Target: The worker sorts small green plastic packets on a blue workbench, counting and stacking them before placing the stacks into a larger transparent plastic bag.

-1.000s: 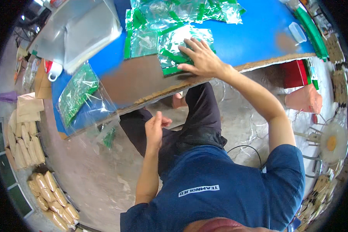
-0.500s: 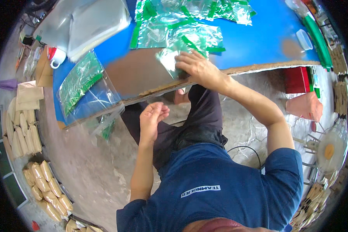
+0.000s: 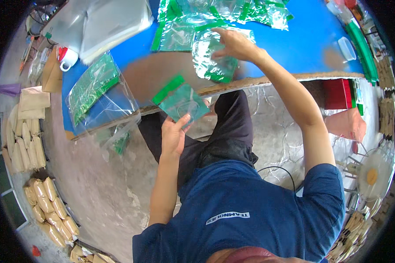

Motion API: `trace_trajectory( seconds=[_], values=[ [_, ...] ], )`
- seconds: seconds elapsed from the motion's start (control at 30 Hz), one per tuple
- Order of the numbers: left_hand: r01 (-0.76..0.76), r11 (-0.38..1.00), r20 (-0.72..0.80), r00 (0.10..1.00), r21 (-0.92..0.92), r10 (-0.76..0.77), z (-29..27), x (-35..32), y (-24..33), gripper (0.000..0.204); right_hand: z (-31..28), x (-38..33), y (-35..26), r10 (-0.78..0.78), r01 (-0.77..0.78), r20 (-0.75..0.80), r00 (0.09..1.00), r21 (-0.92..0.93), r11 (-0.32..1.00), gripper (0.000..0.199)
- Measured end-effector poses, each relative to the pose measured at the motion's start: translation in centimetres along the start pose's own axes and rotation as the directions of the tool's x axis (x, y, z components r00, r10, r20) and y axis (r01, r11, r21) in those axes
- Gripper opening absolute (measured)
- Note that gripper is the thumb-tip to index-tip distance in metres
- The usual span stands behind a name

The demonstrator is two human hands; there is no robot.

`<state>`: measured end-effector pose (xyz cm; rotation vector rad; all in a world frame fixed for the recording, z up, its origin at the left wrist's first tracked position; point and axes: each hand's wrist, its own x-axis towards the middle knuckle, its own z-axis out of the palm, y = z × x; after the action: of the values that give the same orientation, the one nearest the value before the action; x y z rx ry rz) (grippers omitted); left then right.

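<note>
My left hand [image 3: 174,135] pinches a small clear packet [image 3: 182,101] with a green header strip, in front of the table's near edge. A round outline shows inside the packet. Above the blue tabletop [image 3: 289,50], my right hand [image 3: 238,44] has its thumb and forefinger spread, with nothing held between them. Under it lies a shiny clear packet [image 3: 204,57] with a green strip, near the edge. Behind is a pile of similar green-edged packets [image 3: 250,12]. Left on the table, a large clear bag [image 3: 126,94] contains a stack of green packets [image 3: 94,92].
Large clear plastic sheets or bags [image 3: 114,30] lie at the table's far left, beside a white mug [image 3: 69,59]. A small clear container [image 3: 346,48] sits at the right. Brown packages [image 3: 46,199] are stacked left on the floor; a fan [image 3: 371,175] stands at the right.
A green-strip packet is now in my left hand, which was without it before. My right hand has moved up and back, its fingers parting; the packet under it now lies with its strip toward me.
</note>
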<state>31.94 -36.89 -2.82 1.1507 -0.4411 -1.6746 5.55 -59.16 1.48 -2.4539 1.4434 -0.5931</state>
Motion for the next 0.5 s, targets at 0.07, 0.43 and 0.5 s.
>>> trace_trajectory(
  seconds=[0.07, 0.43, 0.5],
  values=[
    [0.044, 0.999, 0.058, 0.997, -0.014, -0.043, -0.2, -0.4, -0.4, 0.048, -0.4, 0.1, -1.2, 0.111, -0.114, 0.222, 0.969, -0.001, 0.993, 0.066],
    [0.159, 0.987, 0.327, 0.934, -0.026, -0.143, 2.1, -1.7, -2.7, 0.043, -0.6, 3.6, -2.9, -0.127, 0.137, 0.293, 0.948, -0.014, 0.990, 0.067],
    [0.138, 0.989, 0.321, 0.940, -0.048, -0.116, 2.2, -1.9, -3.1, 0.043, -1.4, 3.5, -3.5, -0.051, 0.052, 0.298, 0.953, 0.006, 0.999, 0.064]
  ],
)
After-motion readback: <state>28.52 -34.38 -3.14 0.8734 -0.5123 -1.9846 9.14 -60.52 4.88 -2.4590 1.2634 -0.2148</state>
